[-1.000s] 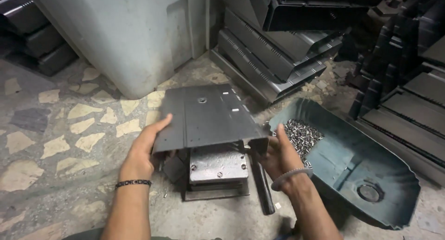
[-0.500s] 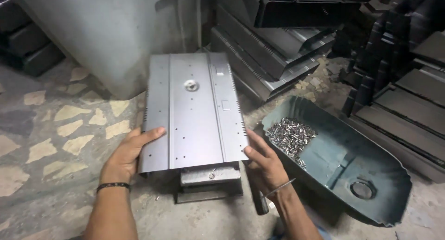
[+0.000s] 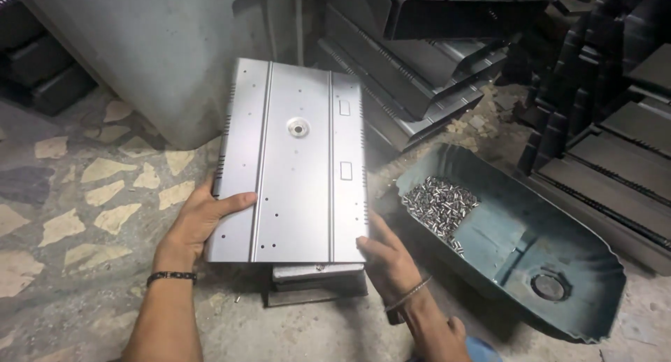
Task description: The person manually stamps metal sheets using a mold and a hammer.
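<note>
From the head view, the left hand [image 3: 199, 226] has its grip clenched on the panel [image 3: 293, 159] at the 7 o'clock corner, thumb on top. The right hand [image 3: 388, 261] grasps the 5 o'clock corner. The panel lies flat over a metal block [image 3: 314, 281]; a tub [image 3: 559, 292] of pins [image 3: 437, 205] sits at 3 o'clock.

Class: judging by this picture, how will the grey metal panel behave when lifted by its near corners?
The panel probably stays stiff: long pressed ribs run its length. It likely feels light for its size, since the left hand and right hand hold it only at the near edge. Its smooth sheen suggests it could slip.
</note>
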